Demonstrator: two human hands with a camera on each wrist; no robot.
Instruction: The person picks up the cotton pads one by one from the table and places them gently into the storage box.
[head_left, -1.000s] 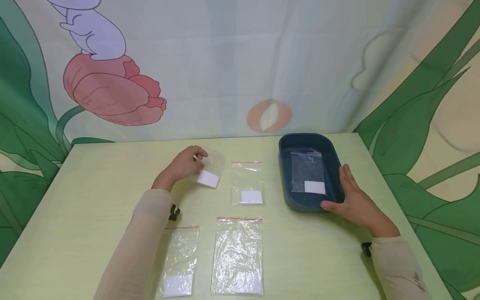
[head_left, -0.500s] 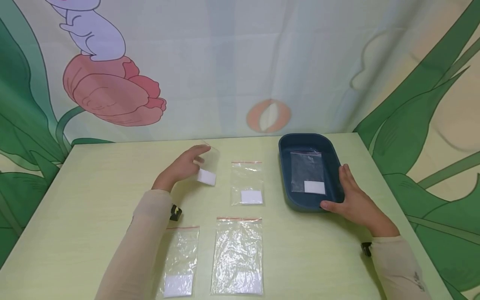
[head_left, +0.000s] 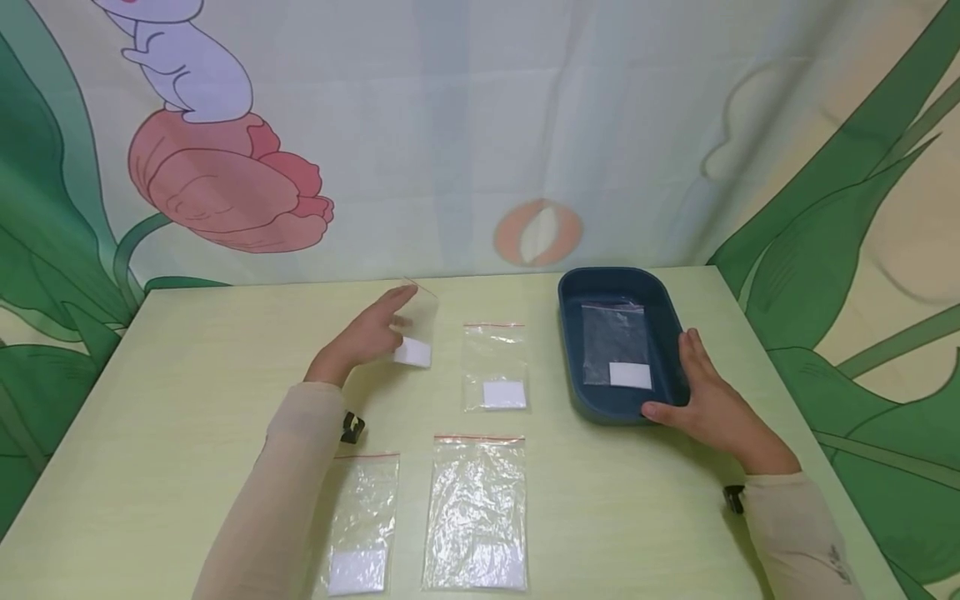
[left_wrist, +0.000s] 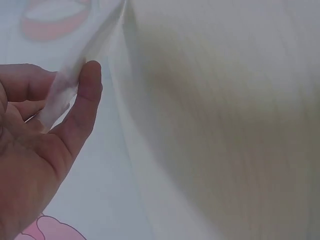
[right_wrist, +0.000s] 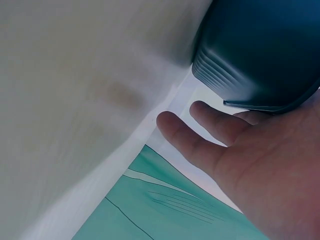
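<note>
Left hand: the left hand pinches a small clear plastic zip bag with a white label between thumb and fingers; this grip is closed on the bag's edge, also seen in the left wrist view.
Held bag: lifted off the pale yellow-green desk, standing nearly upright, white label at its lower end, left of the middle row of bags.
Right hand: the right hand rests against the near right side of a dark blue oval plastic tray, thumb along the front rim, fingers along the side wall; the grip is loose, fingers only lightly bent.
Tray contents: one clear bag with a white label lies flat inside.
Desk, middle: a small clear bag with red seal line lies flat, between the held bag and the tray.
Desk, near edge: a larger clear bag and a narrower clear bag lie side by side, the narrower one just beside the left sleeve.
</note>
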